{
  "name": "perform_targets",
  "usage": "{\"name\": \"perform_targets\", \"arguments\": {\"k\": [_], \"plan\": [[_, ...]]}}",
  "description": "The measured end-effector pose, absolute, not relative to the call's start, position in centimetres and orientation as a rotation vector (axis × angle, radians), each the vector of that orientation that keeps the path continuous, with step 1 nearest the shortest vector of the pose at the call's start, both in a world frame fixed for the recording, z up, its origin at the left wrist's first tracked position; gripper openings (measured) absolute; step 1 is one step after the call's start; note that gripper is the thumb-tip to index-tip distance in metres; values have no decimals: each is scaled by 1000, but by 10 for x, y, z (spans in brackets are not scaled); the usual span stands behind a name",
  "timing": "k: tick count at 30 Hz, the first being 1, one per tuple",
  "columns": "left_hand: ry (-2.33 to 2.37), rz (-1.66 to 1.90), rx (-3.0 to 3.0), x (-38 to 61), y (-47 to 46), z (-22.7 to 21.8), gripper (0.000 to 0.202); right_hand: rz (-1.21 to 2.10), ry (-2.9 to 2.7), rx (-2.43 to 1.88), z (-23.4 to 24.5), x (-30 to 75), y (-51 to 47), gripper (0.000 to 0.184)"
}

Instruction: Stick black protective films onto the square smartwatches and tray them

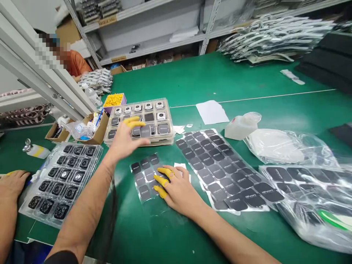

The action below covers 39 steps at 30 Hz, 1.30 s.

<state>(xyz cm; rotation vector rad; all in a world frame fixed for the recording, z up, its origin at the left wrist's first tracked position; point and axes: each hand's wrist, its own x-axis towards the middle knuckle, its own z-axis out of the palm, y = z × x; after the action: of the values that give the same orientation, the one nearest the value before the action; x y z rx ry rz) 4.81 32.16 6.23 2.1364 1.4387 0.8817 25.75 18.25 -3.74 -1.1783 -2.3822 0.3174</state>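
Dark-grey square stickers (144,191) lie toward the near edge of the green surface (165,238), right hand (177,189) spread over them, left hand (125,139) above the clear plastic tray (162,141), pinch unclear, some watch bodies (163,128) seemingly covered, silver-rimmed ones (161,116) bare, plenty of stickers left!

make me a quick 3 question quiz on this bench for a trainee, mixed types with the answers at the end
1. Multiple choice: which of these are the right hand's fingers on?
a) the white bottle
b) the small sheet of dark squares
c) the pile of bagged straps

2. True or false: the left hand has yellow covers on some of its fingers.

3. Fill in the blank: the small box by the far watch tray is filled with ____ pieces.

Key: 1. b; 2. True; 3. yellow
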Motion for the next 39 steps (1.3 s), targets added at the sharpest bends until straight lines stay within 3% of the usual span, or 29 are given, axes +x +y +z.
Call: {"name": "perform_targets", "arguments": {"k": [2, 6, 11, 14, 19, 22, 23, 25, 27, 31, 35, 39], "plan": [[1573, 648, 2339, 51, 367, 77, 51, 343, -2356, -1209, -37, 258, 182, 27], [1710, 114, 2466, 71, 421, 87, 71, 349, -2334, -1241, -35, 259, 181, 28], [1628, -43, 2682, 118, 437, 89, 43, 357, -2346, -1236, -32, 260, 183, 28], [1583, -214, 2634, 143, 448, 92, 41, 385, -2334, -1221, -32, 262, 183, 28], [1643, -100, 2599, 144, 427, 100, 28, 469, -2066, -1121, -34, 269, 184, 23], [1672, 158, 2554, 126, 360, 87, 22, 561, -1603, -1136, -34, 273, 187, 24], [1594, 394, 2440, 119, 332, 78, 20, 606, -1480, -1161, -34, 273, 189, 26], [1350, 607, 2137, 107, 278, 53, 29, 719, -1367, -1191, -35, 272, 191, 33], [1227, 605, 1887, 98, 236, 30, 29, 818, -1366, -1188, -36, 268, 190, 36], [1193, 567, 1536, 89, 206, 2, 44, 855, -1370, -1235, -37, 260, 184, 21], [1136, 572, 1420, 82, 209, -2, 68, 853, -1365, -1344, -34, 255, 178, 19], [1145, 517, 1575, 77, 208, 2, 36, 881, -1374, -1366, -34, 250, 177, 13]]}}
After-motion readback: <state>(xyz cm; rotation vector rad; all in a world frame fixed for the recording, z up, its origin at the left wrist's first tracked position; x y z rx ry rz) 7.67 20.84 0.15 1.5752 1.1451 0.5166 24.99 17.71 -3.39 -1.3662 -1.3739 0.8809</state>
